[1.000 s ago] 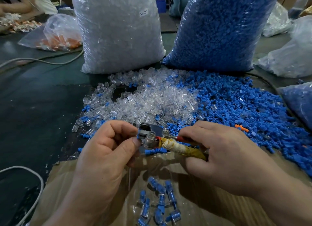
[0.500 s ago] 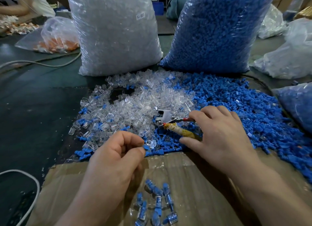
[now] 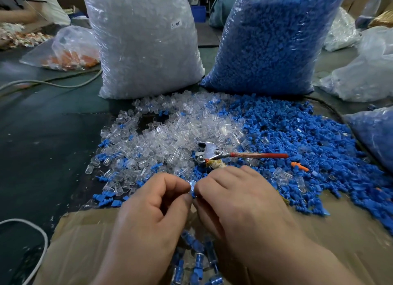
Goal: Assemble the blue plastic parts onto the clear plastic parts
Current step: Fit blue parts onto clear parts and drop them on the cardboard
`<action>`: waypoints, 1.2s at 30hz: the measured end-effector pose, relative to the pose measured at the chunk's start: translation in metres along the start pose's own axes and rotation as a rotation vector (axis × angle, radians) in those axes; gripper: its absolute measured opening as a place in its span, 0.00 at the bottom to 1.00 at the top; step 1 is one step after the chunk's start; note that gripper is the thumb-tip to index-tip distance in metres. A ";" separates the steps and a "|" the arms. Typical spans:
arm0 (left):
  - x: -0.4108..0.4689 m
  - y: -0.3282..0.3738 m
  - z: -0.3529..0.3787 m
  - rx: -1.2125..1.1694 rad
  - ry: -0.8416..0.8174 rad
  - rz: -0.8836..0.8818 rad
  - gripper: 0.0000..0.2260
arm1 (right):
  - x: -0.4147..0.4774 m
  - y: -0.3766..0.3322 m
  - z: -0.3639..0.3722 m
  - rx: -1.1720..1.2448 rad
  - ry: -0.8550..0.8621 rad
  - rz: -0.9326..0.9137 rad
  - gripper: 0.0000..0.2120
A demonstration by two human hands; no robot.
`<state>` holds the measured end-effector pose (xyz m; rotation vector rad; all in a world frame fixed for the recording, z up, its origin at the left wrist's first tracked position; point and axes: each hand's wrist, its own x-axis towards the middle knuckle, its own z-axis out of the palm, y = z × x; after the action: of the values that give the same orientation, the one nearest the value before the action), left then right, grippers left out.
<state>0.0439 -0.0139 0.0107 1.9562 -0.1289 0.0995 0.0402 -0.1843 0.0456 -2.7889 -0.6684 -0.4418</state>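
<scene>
Above the far edge of the cardboard sheet (image 3: 80,246), the left hand (image 3: 148,216) and right hand (image 3: 240,203) together pinch one small clear-and-blue part (image 3: 192,188), and beyond the cardboard the dark table (image 3: 42,146) carries loose clear parts (image 3: 170,135) and blue parts (image 3: 297,131) (pliers (image 3: 209,151) lie among them).

The clear parts (image 3: 170,140) are glassy, see-through plastic that catches the light. The blue parts (image 3: 297,140) are opaque plastic with a duller, matt face. The small piece (image 3: 192,186) being pinched shows both. The pliers (image 3: 209,150) have a bare, bright metal head, a smooth red-coated handle (image 3: 259,155) and a rough, yellowish wrapping (image 3: 214,164) on the other. The big bags (image 3: 144,40) are thin, wrinkled, glossy film. The worktop (image 3: 42,135) is dark and matt. The cardboard (image 3: 85,242) is brown with a slight sheen.
</scene>
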 end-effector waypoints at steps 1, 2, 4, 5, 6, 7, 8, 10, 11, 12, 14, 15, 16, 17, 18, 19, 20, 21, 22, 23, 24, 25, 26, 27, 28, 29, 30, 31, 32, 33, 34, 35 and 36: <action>0.000 0.001 0.000 -0.007 -0.001 -0.001 0.07 | 0.000 0.000 0.000 0.001 -0.014 -0.003 0.11; 0.000 0.002 0.000 -0.007 0.002 -0.002 0.05 | 0.000 0.000 0.001 0.009 -0.021 -0.008 0.10; 0.002 0.005 -0.003 -0.046 0.027 -0.015 0.05 | 0.000 -0.001 0.001 0.046 -0.009 0.001 0.12; 0.003 0.006 -0.005 -0.071 0.033 -0.031 0.09 | 0.000 -0.001 0.000 0.070 0.001 0.009 0.13; 0.004 0.007 -0.007 -0.070 0.018 -0.045 0.14 | 0.000 -0.001 -0.001 0.090 0.011 0.008 0.14; 0.005 0.008 -0.009 -0.038 -0.016 -0.054 0.18 | 0.001 -0.002 -0.002 0.101 0.027 -0.009 0.13; 0.006 0.009 -0.011 -0.002 -0.063 -0.060 0.20 | 0.001 -0.005 -0.002 0.106 0.046 -0.024 0.12; 0.005 0.009 -0.012 0.023 -0.114 -0.052 0.23 | 0.001 -0.010 -0.002 0.137 0.054 -0.041 0.11; 0.005 0.009 -0.013 0.009 -0.114 -0.033 0.24 | 0.000 -0.011 -0.002 0.162 0.036 -0.030 0.11; 0.004 0.010 -0.013 -0.017 -0.110 -0.012 0.25 | 0.000 -0.013 -0.005 0.205 -0.009 0.024 0.12; 0.001 0.010 -0.014 -0.069 -0.112 0.059 0.22 | -0.002 -0.019 -0.009 0.431 -0.141 0.250 0.13; 0.000 0.010 -0.015 -0.084 -0.129 0.108 0.21 | -0.002 -0.022 -0.012 0.674 -0.191 0.384 0.13; 0.000 0.010 -0.016 -0.095 -0.160 0.155 0.20 | -0.002 -0.024 -0.013 0.977 -0.237 0.537 0.11; -0.001 0.010 -0.016 -0.097 -0.195 0.193 0.19 | -0.001 -0.022 -0.016 1.177 -0.287 0.652 0.10; -0.001 0.011 -0.017 -0.072 -0.220 0.226 0.17 | -0.001 -0.021 -0.019 1.230 -0.322 0.674 0.10; 0.000 0.012 -0.019 -0.010 -0.228 0.255 0.14 | -0.002 -0.017 -0.018 1.151 -0.336 0.649 0.11; 0.002 0.012 -0.023 0.079 -0.225 0.272 0.11 | -0.003 -0.013 -0.017 0.948 -0.325 0.597 0.14; 0.004 0.011 -0.027 0.173 -0.225 0.274 0.09 | -0.004 -0.009 -0.015 0.704 -0.300 0.527 0.15; 0.006 0.011 -0.031 0.262 -0.236 0.266 0.08 | -0.005 -0.007 -0.014 0.471 -0.275 0.459 0.15; 0.007 0.010 -0.035 0.333 -0.254 0.261 0.08 | -0.007 -0.006 -0.013 0.305 -0.252 0.394 0.15; 0.008 0.009 -0.036 0.390 -0.274 0.265 0.07 | -0.008 -0.005 -0.013 0.208 -0.255 0.346 0.14; 0.008 0.008 -0.037 0.441 -0.297 0.279 0.06 | -0.008 -0.006 -0.012 0.143 -0.282 0.310 0.13; 0.007 0.008 -0.036 0.491 -0.329 0.297 0.07 | -0.008 -0.008 -0.011 0.092 -0.317 0.281 0.12; 0.007 0.009 -0.035 0.531 -0.366 0.313 0.08 | -0.010 -0.007 -0.009 0.064 -0.337 0.258 0.11; 0.006 0.011 -0.034 0.551 -0.409 0.320 0.08 | -0.011 -0.007 -0.008 0.061 -0.354 0.245 0.10; 0.006 0.013 -0.033 0.553 -0.452 0.321 0.08 | -0.012 -0.006 -0.008 0.065 -0.374 0.242 0.10; 0.005 0.014 -0.033 0.544 -0.487 0.321 0.08 | -0.012 -0.006 -0.009 0.067 -0.391 0.244 0.10; 0.005 0.015 -0.032 0.539 -0.502 0.321 0.07 | -0.012 -0.005 -0.009 0.070 -0.395 0.240 0.10; 0.005 0.015 -0.032 0.546 -0.492 0.316 0.07 | -0.012 -0.003 -0.008 0.074 -0.401 0.244 0.10; 0.004 0.014 -0.031 0.557 -0.454 0.305 0.06 | -0.011 -0.001 -0.007 0.071 -0.408 0.258 0.10; 0.004 0.013 -0.030 0.565 -0.387 0.293 0.06 | -0.011 0.000 -0.006 0.065 -0.403 0.272 0.10; 0.005 0.012 -0.029 0.570 -0.315 0.280 0.06 | -0.010 0.002 -0.004 0.060 -0.388 0.281 0.11; 0.007 0.011 -0.027 0.578 -0.256 0.268 0.08 | -0.008 0.002 -0.002 0.053 -0.364 0.285 0.11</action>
<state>0.0487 0.0072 0.0316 2.5136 -0.5861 0.0654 0.0336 -0.1903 0.0441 -2.8754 -0.3304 0.1397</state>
